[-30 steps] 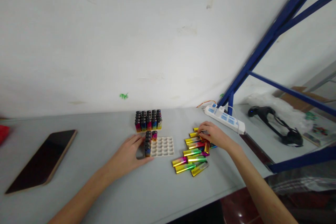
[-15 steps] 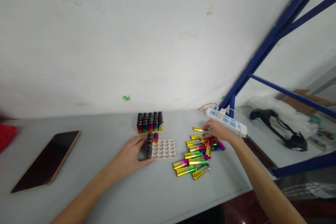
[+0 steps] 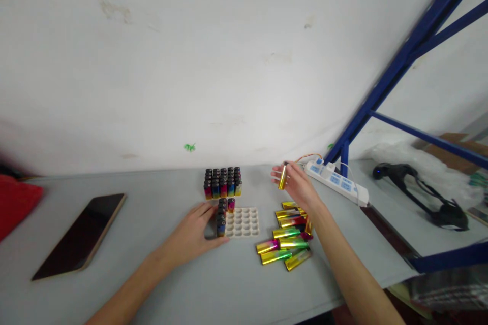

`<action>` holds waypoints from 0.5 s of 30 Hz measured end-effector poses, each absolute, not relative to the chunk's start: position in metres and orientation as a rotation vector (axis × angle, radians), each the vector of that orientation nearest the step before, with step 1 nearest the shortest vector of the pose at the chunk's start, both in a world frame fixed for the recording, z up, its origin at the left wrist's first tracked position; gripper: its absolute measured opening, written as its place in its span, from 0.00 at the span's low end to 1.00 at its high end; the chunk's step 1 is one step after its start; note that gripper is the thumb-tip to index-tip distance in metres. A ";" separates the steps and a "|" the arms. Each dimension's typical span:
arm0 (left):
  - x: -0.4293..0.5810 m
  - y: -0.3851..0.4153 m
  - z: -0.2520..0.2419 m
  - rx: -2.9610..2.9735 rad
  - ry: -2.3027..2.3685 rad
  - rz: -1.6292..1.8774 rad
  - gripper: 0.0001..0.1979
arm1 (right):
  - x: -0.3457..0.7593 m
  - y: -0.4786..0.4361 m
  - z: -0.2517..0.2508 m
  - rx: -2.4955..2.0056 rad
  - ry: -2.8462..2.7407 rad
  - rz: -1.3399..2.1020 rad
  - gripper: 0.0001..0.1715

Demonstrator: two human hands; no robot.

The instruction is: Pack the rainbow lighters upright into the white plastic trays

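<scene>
My right hand (image 3: 299, 185) is raised above the table, pinching one gold lighter (image 3: 282, 176) upright, its dark end at the top. Below it lies a loose pile of shiny lighters (image 3: 287, 244) in gold, green, red and magenta. My left hand (image 3: 196, 228) grips the left side of a pale tray (image 3: 244, 222) with rows of oval sockets, thumb at the near corner and fingers at the far one. A column of lighters (image 3: 221, 218) stands in the tray's left edge, with one more lighter (image 3: 231, 205) beside it in the back row.
Behind the tray stands a full block of upright lighters (image 3: 223, 183) with black tops. A dark tablet-like slab (image 3: 82, 233) and a red item (image 3: 17, 205) lie at left. At right are a white power strip (image 3: 337, 183), a blue metal frame (image 3: 381, 86) and a black strapped device (image 3: 423, 195).
My right hand has lifted a gold lighter from the far end of the pile and moved left with it, turning it upright. My left hand keeps its hold on the tray. The view has shifted slightly.
</scene>
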State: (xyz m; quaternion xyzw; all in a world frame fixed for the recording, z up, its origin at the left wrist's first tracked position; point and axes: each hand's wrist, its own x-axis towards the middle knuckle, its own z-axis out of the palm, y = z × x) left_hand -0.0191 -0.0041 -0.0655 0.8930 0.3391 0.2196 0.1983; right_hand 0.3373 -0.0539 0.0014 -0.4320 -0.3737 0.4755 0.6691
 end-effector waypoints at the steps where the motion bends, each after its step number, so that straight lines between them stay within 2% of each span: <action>1: -0.019 -0.004 -0.066 2.504 0.952 0.610 0.33 | 0.324 -0.054 0.006 -0.923 -0.845 1.130 0.32; 7: -0.019 -0.007 -0.063 2.506 0.969 0.561 0.35 | 0.268 -0.057 0.004 -0.993 -1.015 1.261 0.35; 15: -0.017 -0.011 -0.051 2.478 0.973 0.503 0.32 | 0.249 -0.071 -0.028 -1.398 -1.269 0.822 0.38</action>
